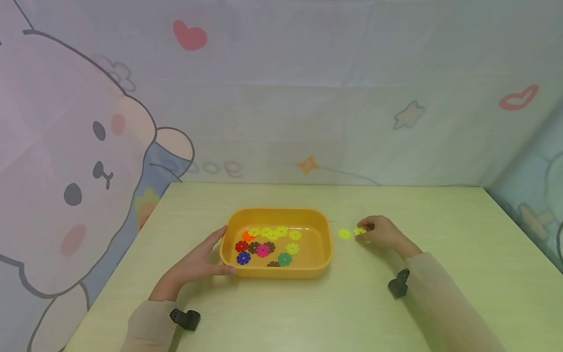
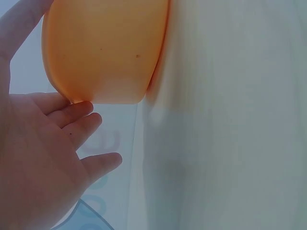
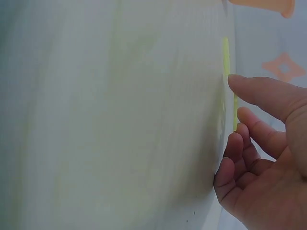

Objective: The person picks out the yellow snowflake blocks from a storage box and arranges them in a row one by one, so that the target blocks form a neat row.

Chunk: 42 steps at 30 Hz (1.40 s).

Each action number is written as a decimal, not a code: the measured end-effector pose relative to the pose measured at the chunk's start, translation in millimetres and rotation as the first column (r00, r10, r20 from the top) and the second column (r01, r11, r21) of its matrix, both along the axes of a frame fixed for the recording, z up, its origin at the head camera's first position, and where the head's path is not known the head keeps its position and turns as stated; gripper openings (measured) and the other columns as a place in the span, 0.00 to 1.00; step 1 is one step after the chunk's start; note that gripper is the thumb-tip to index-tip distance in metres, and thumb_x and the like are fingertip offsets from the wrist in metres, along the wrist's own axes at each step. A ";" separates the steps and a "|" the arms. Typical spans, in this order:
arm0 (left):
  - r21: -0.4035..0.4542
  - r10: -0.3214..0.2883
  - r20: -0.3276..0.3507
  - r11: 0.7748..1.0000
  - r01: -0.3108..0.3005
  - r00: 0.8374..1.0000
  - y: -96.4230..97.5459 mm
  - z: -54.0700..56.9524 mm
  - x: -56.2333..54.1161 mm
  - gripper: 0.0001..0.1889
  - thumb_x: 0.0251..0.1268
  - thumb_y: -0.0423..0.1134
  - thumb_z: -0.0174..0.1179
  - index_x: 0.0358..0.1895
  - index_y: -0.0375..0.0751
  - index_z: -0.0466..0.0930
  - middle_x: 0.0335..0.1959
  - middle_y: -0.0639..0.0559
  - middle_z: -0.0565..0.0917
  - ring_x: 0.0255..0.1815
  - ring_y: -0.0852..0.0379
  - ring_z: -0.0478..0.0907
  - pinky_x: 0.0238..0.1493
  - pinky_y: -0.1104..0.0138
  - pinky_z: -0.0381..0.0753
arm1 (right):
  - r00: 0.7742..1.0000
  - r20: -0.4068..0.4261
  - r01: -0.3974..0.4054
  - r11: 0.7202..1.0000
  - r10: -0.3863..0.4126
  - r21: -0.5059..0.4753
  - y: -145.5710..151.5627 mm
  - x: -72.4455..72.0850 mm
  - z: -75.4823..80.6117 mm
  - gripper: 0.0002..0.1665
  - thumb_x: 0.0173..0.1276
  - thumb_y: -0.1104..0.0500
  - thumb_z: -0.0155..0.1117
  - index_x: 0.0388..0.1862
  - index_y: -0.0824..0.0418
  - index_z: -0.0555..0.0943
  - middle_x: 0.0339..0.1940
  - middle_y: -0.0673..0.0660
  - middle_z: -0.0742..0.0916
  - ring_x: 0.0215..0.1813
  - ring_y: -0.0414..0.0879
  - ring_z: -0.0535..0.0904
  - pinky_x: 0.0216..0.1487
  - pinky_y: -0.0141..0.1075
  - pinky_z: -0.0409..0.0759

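A yellow-orange plastic tray (image 1: 281, 273) stands on the table. My left hand (image 1: 195, 266) rests against its left side, fingers extended and thumb at the near left corner; the left wrist view shows several fingertips touching the tray's outer wall (image 2: 105, 52). To the right of the tray, my right hand (image 1: 381, 232) pinches a yellow snowflake disc (image 1: 359, 231) between thumb and fingers. That disc shows edge-on in the right wrist view, partly covered by the thumb. Another yellow snowflake disc (image 1: 344, 233) lies flat on the table between the tray and the right hand.
Inside the tray lie several snowflake discs: yellow ones, a red one (image 1: 241, 246), a blue one (image 1: 243, 258), a pink one (image 1: 263, 251), a green one (image 1: 284, 259), an orange one and brown ones. A printed cloth (image 1: 281, 122) hangs behind the table's back edge.
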<state>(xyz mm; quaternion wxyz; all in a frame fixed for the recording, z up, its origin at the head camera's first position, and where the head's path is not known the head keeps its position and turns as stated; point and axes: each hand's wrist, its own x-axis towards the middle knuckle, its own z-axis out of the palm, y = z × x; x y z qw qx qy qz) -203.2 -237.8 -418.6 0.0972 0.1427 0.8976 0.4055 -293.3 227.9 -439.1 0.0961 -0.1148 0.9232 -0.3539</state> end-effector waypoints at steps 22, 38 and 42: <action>-0.009 0.002 -0.003 1.000 -0.002 1.000 -0.8 -3.2 -0.5 0.59 0.46 0.53 0.75 0.77 0.39 0.45 0.77 0.36 0.48 0.76 0.33 0.44 0.69 0.35 0.49 | 0.999 0.034 -0.026 1.000 0.025 0.014 -2.0 1.7 3.4 0.25 0.59 0.59 0.71 0.51 0.74 0.79 0.47 0.64 0.82 0.48 0.54 0.75 0.50 0.44 0.76; -0.001 0.002 -0.002 1.000 -0.002 1.000 -0.9 -2.6 -0.4 0.59 0.47 0.53 0.75 0.77 0.39 0.44 0.78 0.37 0.48 0.76 0.33 0.43 0.69 0.35 0.48 | 1.000 0.023 -0.021 1.000 0.022 -0.022 -0.5 4.2 9.3 0.29 0.61 0.56 0.69 0.56 0.74 0.77 0.52 0.69 0.81 0.53 0.58 0.75 0.56 0.50 0.76; -0.001 -0.002 -0.002 1.000 0.002 1.000 -0.9 -2.3 -0.7 0.59 0.47 0.53 0.74 0.77 0.40 0.44 0.78 0.37 0.48 0.76 0.33 0.43 0.69 0.34 0.48 | 1.000 0.006 -0.008 0.999 0.008 -0.047 -3.5 3.7 19.5 0.30 0.64 0.55 0.67 0.59 0.73 0.75 0.55 0.70 0.79 0.55 0.60 0.74 0.57 0.50 0.75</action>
